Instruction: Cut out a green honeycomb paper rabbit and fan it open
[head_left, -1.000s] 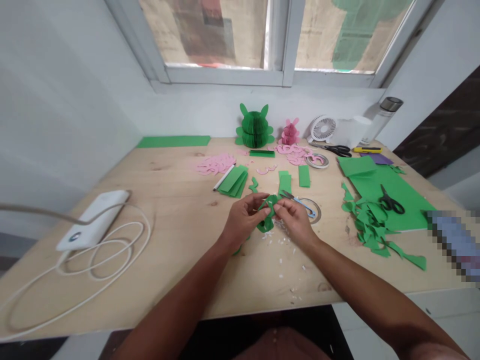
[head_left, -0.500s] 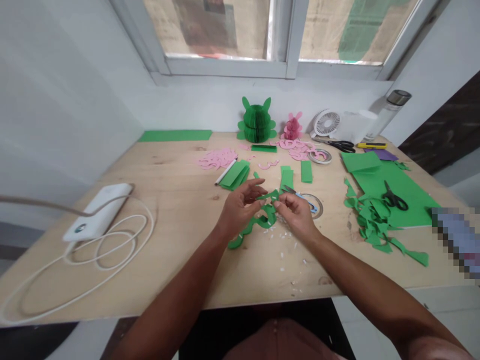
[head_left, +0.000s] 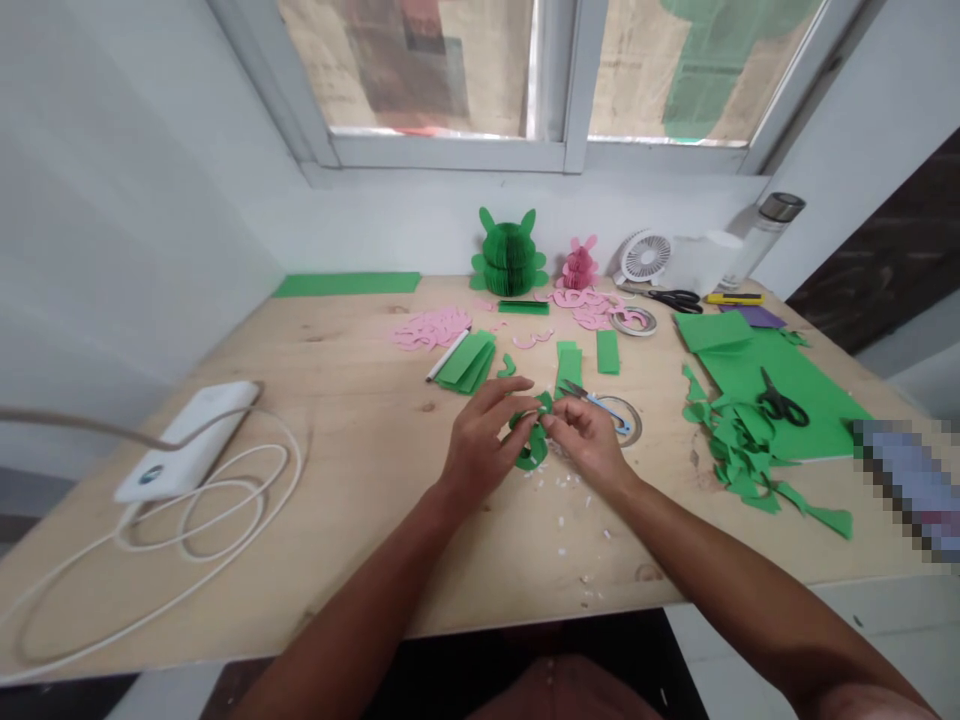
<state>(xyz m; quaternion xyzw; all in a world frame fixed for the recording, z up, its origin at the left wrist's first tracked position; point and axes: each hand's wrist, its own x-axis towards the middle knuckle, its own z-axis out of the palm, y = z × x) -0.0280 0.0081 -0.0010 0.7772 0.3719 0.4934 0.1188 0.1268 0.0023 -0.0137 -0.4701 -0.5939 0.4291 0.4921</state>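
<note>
Head view: both hands are together over the bench (head_left: 360, 560), working one curly green paper cutout (head_left: 532, 456). The cutout sits between the fingertips, its curved lower part hanging below them. Left hand (head_left: 484, 440) has thumb and forefinger closed on it, other fingers raised. Right hand (head_left: 585, 432) is pinching its upper end, thumb against forefinger. I can't make out the exact contact there; fingertips cover it.

Blue-handled scissors (head_left: 616, 414) lie just beyond the right hand, blades toward the left, across a tape roll (head_left: 637, 430). White scraps (head_left: 562, 522) are scattered on the near side of the hands. Past the left hand: small green offcut (head_left: 507, 367), folded green papers (head_left: 471, 365), white pen (head_left: 448, 355) along their left edge. Green paper strips (head_left: 568, 368) lie just past the fingertips.

Further right I have a pile of green scraps (head_left: 739, 450), and black scissors (head_left: 782, 403) on a green sheet (head_left: 817, 385). Green paper figure (head_left: 510, 258) and smaller pink figure (head_left: 580, 266) stand at the back.
</note>
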